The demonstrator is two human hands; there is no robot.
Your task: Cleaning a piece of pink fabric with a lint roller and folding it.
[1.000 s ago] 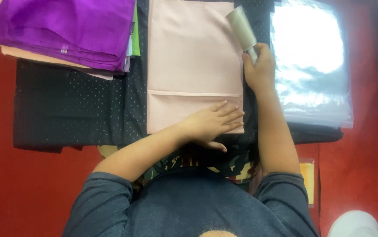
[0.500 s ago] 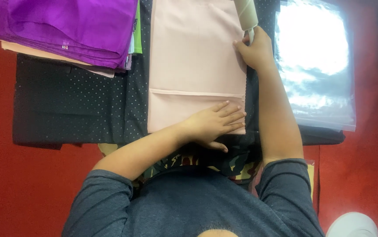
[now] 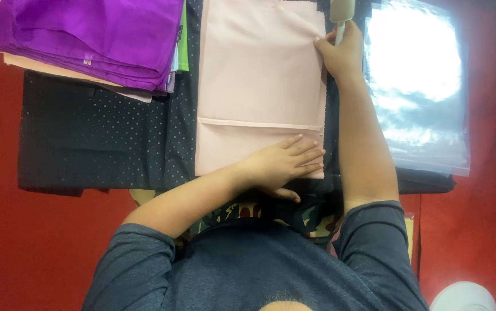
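Two hands work on one folded pale pink cloth [image 3: 259, 75] that lies on a black dotted fabric [image 3: 92, 138] over the red tabletop [image 3: 29, 247]. The left hand [image 3: 279, 164] lies flat on the near right corner of the pink cloth, its fingers [image 3: 302, 151] spread a little and pressing down, pointing to the right. The right hand [image 3: 340, 55] is at the far right edge of the same cloth, with its fingers closed around the white handle of a lint roller [image 3: 342, 12]. The roller head is mostly cut by the top of the view, so how it touches the cloth cannot be seen. The long axis of the cloth runs away from the person, and the roller stands at its far end; the right hand is the nearer one to it. A purple stack of cloths [image 3: 87, 40] rests at the far left, and a clear plastic bag [image 3: 415, 86] lies just to the right of the right arm.
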